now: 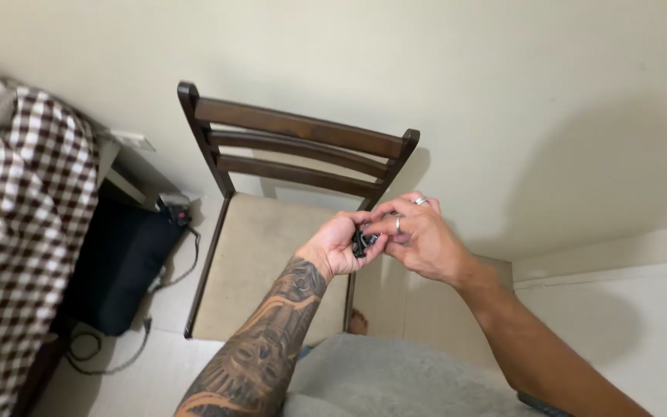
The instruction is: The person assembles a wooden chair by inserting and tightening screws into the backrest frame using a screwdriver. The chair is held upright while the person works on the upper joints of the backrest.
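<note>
Resting between both hands (384, 241): small black object (361, 241).

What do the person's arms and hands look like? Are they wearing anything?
The left arm is bare, with a big dark tattoo of faces and patterns along the forearm. The right hand wears two silver rings. The right arm is bare, with no sleeve.

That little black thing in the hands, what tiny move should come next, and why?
Probably tilt the small black object up toward the camera. Both the left hand and the right hand pinch it together above the wooden chair, and their fingers cover most of it, so what it is cannot be told. Turning it would show more.
</note>
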